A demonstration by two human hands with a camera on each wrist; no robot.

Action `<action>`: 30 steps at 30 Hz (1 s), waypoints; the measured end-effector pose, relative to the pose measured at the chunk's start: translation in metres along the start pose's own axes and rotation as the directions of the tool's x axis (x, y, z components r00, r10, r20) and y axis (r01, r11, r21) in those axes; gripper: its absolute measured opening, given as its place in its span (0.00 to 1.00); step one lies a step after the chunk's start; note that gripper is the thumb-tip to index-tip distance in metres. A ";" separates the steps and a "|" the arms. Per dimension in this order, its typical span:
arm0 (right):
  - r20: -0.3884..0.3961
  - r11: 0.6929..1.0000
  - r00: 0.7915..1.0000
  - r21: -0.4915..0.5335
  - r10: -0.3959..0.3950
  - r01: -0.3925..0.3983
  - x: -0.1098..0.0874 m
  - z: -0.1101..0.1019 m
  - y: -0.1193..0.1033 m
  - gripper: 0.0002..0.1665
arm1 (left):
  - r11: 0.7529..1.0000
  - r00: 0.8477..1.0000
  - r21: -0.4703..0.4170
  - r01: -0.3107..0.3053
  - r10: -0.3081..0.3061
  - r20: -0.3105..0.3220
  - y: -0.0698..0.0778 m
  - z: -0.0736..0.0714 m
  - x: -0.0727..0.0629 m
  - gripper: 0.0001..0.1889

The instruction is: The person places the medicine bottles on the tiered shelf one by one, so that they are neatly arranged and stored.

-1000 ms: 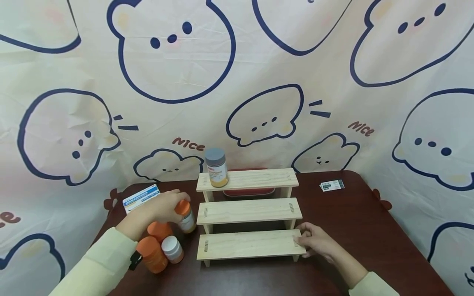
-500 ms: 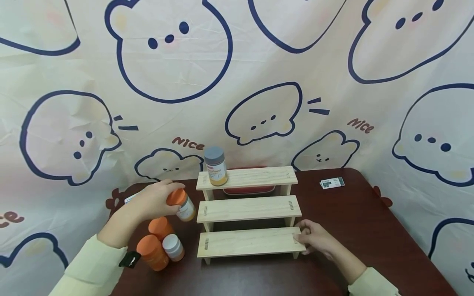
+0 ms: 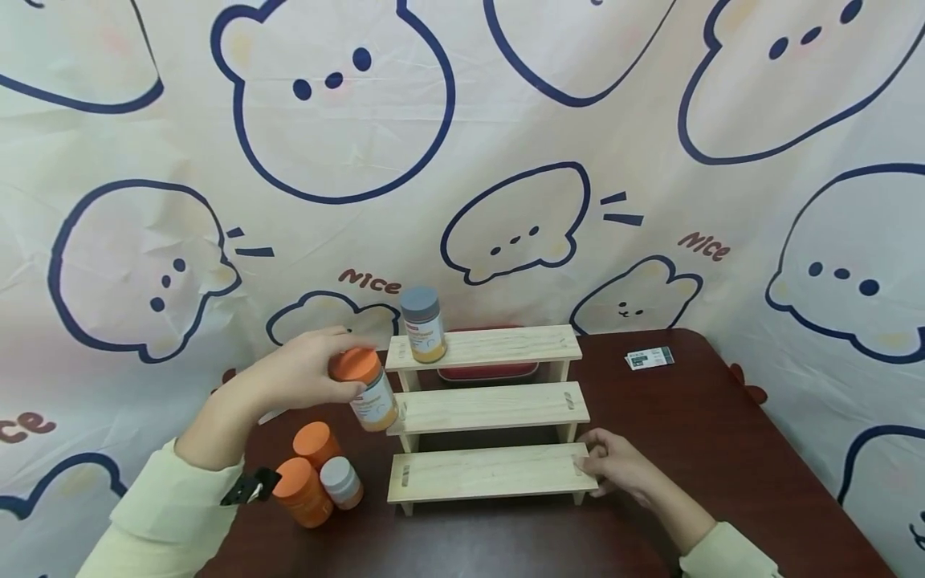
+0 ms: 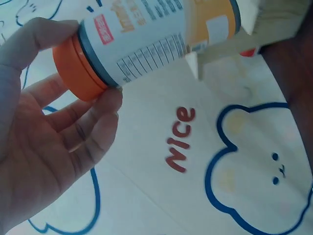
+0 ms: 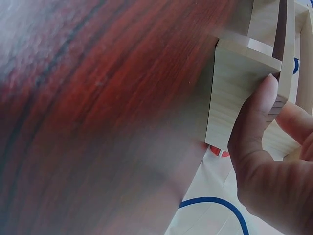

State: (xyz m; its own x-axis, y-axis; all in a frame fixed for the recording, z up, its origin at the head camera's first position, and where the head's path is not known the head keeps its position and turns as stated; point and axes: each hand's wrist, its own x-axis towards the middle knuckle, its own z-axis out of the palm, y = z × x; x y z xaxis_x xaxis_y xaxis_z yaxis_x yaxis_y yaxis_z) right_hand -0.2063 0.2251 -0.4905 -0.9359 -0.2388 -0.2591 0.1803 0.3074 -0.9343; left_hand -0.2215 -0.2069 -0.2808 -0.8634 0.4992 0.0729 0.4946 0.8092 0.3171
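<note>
Wooden tiers (image 3: 491,408), 3; bottles (image 3: 376,404), 5

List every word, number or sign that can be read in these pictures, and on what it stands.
"Nice": on the cloth, twice whole in the head view, once in the left wrist view.
"ce": on the cloth, cut off at the head view's left edge.
Held bottle: label too blurred to read.
Shelf bottle: label too small.
Card: print too small.

Soft diffuse light, pale sheen on the tabletop (image 3: 491,550), shadow beneath wooden rack (image 3: 491,408), right-wrist foreground blurred
</note>
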 end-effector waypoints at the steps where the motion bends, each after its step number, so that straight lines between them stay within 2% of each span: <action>1: 0.002 1.000 1.000 0.000 0.001 -0.001 0.000 0.000 0.000 0.27 | 1.000 1.000 -0.006 -0.009 0.009 0.004 0.003 -0.001 0.003 0.28; 9: 0.040 1.000 0.999 0.001 0.025 -0.025 0.003 -0.002 -0.001 0.26 | 0.997 0.996 -0.035 -0.065 0.067 0.058 0.037 -0.004 0.030 0.28; 15: 0.063 1.000 0.998 0.006 0.028 -0.029 0.005 -0.004 -0.003 0.26 | 0.991 0.985 -0.033 -0.132 0.135 0.109 0.063 -0.004 0.057 0.27; 20: 0.086 1.000 0.996 0.015 0.003 -0.004 0.006 -0.008 -0.005 0.27 | 0.981 0.977 -0.041 -0.191 0.194 0.088 0.078 -0.002 0.086 0.26; 26: 0.103 1.000 0.995 0.005 0.007 -0.008 0.005 -0.009 -0.003 0.26 | 0.987 0.983 0.040 -0.155 0.150 0.106 0.092 0.004 0.117 0.28; 30: 0.096 1.000 0.995 0.013 0.004 -0.005 0.005 -0.008 0.000 0.25 | 0.988 0.984 0.071 -0.135 0.125 0.124 0.094 0.005 0.134 0.29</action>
State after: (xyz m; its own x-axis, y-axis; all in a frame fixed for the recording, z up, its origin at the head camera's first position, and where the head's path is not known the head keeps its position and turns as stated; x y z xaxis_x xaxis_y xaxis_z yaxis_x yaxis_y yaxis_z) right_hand -0.2137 0.2308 -0.4897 -0.9018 -0.3248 -0.2852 0.1893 0.2966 -0.9361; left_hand -0.2905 -0.0619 -0.2461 -0.7754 0.6314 -0.0060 0.6124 0.7544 0.2363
